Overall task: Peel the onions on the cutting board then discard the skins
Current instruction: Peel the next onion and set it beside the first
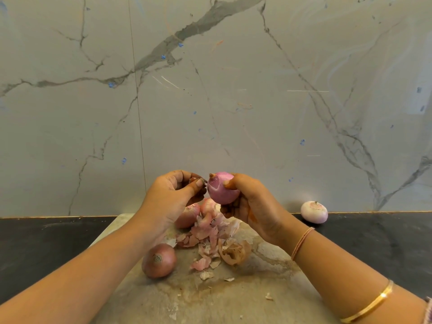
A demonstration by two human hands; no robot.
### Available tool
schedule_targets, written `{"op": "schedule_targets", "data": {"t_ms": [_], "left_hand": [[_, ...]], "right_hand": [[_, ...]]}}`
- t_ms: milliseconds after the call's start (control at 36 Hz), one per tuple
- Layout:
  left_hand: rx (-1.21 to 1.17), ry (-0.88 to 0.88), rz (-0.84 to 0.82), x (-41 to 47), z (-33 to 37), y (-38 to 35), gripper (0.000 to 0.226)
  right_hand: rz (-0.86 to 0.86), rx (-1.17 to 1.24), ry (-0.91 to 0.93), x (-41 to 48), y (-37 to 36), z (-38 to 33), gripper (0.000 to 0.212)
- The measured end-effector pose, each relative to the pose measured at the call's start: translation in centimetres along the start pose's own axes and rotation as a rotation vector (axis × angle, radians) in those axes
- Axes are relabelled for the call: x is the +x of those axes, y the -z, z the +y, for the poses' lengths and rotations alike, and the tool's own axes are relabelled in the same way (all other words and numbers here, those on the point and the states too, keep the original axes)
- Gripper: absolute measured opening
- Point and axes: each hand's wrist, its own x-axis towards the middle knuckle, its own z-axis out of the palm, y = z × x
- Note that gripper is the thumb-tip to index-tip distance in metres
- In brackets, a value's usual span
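My right hand point(247, 204) grips a mostly peeled pink onion point(221, 189) above the cutting board point(233, 295). My left hand point(173, 195) pinches a strip of skin point(198, 181) at the onion's left end. Beneath them lies a heap of loose skins point(210, 235). Two unpeeled onions point(189, 215) sit behind the heap, partly hidden by my left hand. A third unpeeled onion point(159, 260) rests at the board's left side.
A peeled pale onion point(314, 212) sits on the dark counter point(46, 244) at the right, against the marble wall point(210, 90). Small skin scraps point(268, 296) dot the stained board near its front.
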Motion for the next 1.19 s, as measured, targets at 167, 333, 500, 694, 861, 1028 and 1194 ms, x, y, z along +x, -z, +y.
{"op": "schedule_targets", "data": {"t_ms": [167, 333, 500, 694, 861, 1028, 1194], "left_hand": [[-0.113, 0.051, -0.028, -0.1, 0.0, 0.2, 0.014], [-0.037, 0.002, 0.012, 0.0, -0.1, 0.2, 0.004], [0.165, -0.129, 0.028, 0.0, -0.5, 0.2, 0.015], [0.136, -0.158, 0.025, -0.3, 0.0, 0.5, 0.011], [0.111, -0.180, -0.013, -0.9, 0.5, 0.1, 0.011], [0.128, -0.121, 0.012, -0.8, 0.5, 0.1, 0.006], [0.192, -0.118, 0.044, -0.6, 0.2, 0.2, 0.006]], "right_hand": [[0.017, -0.112, 0.048, -0.1, -0.2, -0.1, 0.054], [0.018, -0.060, 0.012, -0.2, -0.2, -0.2, 0.049], [0.022, 0.071, -0.046, -0.4, -0.2, -0.5, 0.034], [0.052, 0.079, -0.109, -0.4, -0.3, -0.6, 0.040], [0.074, 0.086, -0.125, -0.2, -0.1, -0.6, 0.048], [0.077, 0.000, -0.098, -0.2, -0.3, -0.4, 0.046], [0.086, -0.188, -0.012, -0.2, -0.4, -0.3, 0.041]]}}
